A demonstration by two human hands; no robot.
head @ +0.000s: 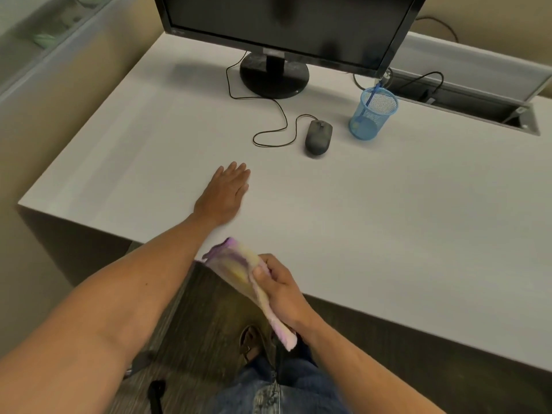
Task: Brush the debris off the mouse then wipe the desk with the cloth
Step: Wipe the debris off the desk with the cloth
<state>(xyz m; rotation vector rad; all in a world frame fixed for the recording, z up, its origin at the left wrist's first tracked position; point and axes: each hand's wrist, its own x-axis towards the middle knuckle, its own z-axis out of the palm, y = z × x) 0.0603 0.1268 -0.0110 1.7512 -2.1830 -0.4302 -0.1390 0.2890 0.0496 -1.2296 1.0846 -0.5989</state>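
A dark grey wired mouse (pixel 318 137) lies on the white desk (pixel 388 219), in front of the monitor. My left hand (pixel 224 194) rests flat on the desk, palm down, fingers together, well short of the mouse and to its left. My right hand (pixel 279 289) grips a folded yellow, purple and pink cloth (pixel 239 270) at the desk's near edge; the cloth's far end lies over the edge and its near end hangs below my wrist. A blue brush (pixel 370 98) stands in a blue mesh cup (pixel 370 115) right of the mouse.
A black monitor (pixel 286 22) on a round stand (pixel 273 76) stands at the back of the desk. The mouse cable (pixel 277 115) loops across the desk left of the mouse. An open cable tray (pixel 466 100) runs along the back right. My legs and a sandal show below.
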